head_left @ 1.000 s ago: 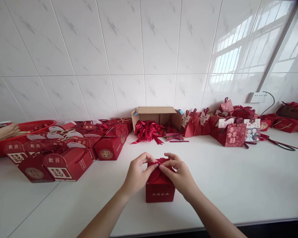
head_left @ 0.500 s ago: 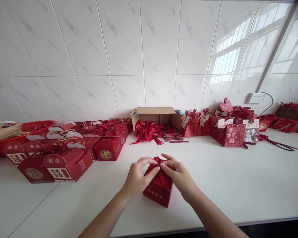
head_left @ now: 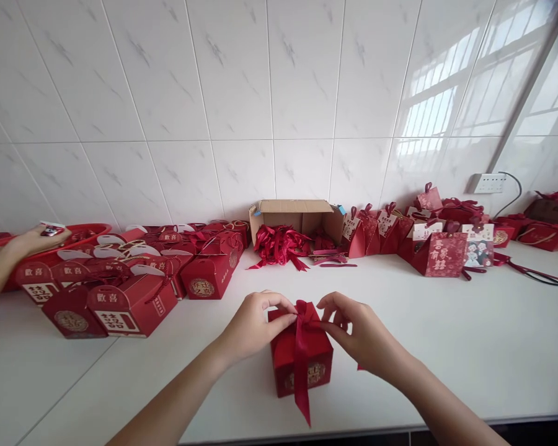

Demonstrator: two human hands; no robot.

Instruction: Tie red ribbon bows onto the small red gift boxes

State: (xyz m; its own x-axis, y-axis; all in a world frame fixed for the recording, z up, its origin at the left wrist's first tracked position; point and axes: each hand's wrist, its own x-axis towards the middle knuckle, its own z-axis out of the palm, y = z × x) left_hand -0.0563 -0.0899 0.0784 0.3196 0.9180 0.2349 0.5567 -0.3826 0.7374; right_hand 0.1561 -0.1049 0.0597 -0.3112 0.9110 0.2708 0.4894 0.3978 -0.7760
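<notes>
One red box (head_left: 286,356), set near front edge of worktop (head_left: 446,347), ribbon (head_left: 301,362) pinched by left hand (head_left: 255,325) and right hand (head_left: 365,331)

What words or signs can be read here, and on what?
"歡喜": tabs of boxes at left
"囍": white labels below
"乔迁之喜": gold medallion, box to their right
"吾家有囍": pink-red bag at right
Partly hidden by ribbon: centre box's emblem
Too small or blurred: the rest, including white tags

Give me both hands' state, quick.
Left hand: closed, pinching the red ribbon atop the box.
Right hand: fingers curled, thumb at the ribbon; whether it grips cannot be told.
</notes>
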